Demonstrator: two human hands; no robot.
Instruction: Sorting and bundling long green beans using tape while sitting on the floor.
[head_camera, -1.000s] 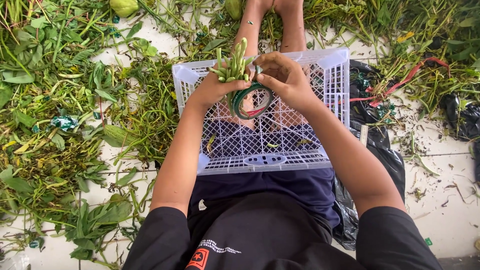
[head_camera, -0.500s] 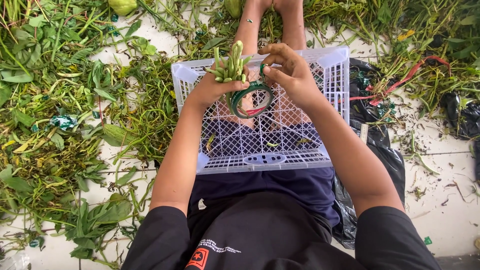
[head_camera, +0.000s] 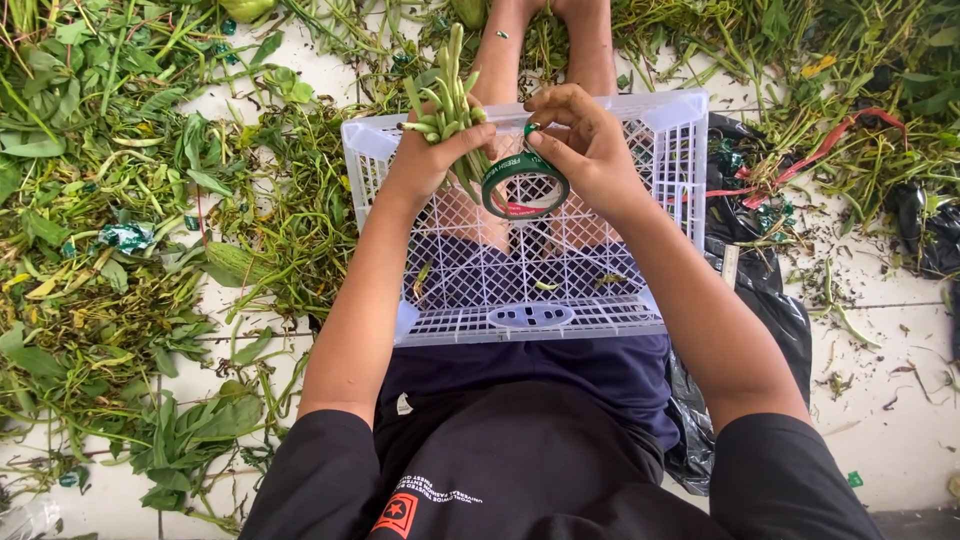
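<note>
My left hand (head_camera: 432, 160) grips a bundle of green bean pods (head_camera: 446, 98), their tips pointing away from me. My right hand (head_camera: 583, 140) holds a green tape roll (head_camera: 524, 184) just right of the bundle, the roll hanging below my fingers. The tape's end seems to reach toward the pods, though the join is hidden by my fingers. Both hands hover over a white plastic lattice crate (head_camera: 520, 300) resting across my lap.
Heaps of green leaves and stems (head_camera: 120, 250) cover the white tiled floor at left and along the top. A black plastic bag (head_camera: 770, 310) lies right of the crate, with a red strap (head_camera: 840, 135) beyond. My bare legs (head_camera: 590, 40) stretch past the crate.
My right hand has shifted slightly right and up with the tape roll, drawing it a little away from the bundle. The left hand keeps the pods steady.
</note>
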